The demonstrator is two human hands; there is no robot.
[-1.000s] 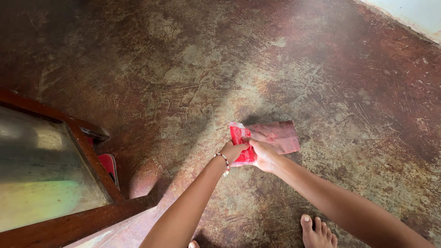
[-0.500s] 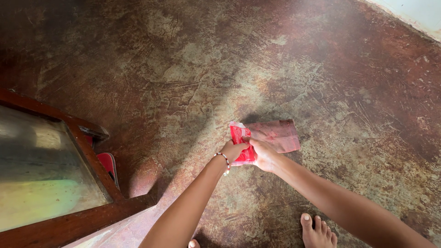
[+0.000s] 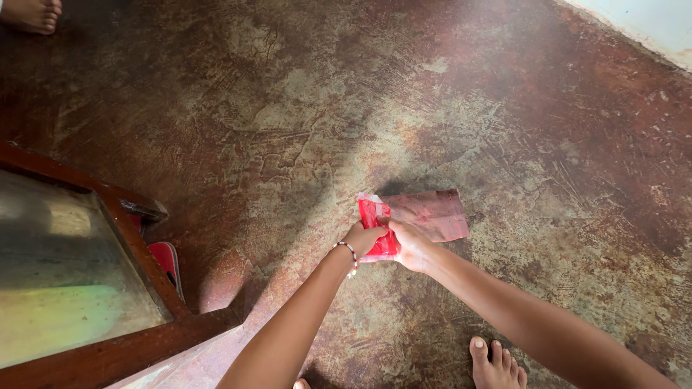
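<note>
- Nearest the camera, the person's own bare foot stood on the floor at the near right, with a bit of a second toe showing just left of it at the picture's lower edge.
- The left hand, with a beaded bracelet on its wrist, was closed in a pinch on the near left end of a red plastic pouch.
- The right hand met it from the right, fingers curled and pinching the same end of the pouch, so that the two hands were pressed close together.
- The pouch lay near the middle of the scene, above the floor; its bright red end was bunched in the hands, and its paler, see-through part reached away to the far right.
- Whether anything was inside the pouch could not be told.
- At the near left stood a wood-framed glass panel, well apart from the hands, with a red sandal showing just past the frame's right edge.
- The floor was worn, mottled red-brown and greenish.
- At the far left corner another person's bare foot showed.
- A pale wall ran across the far right corner.
</note>
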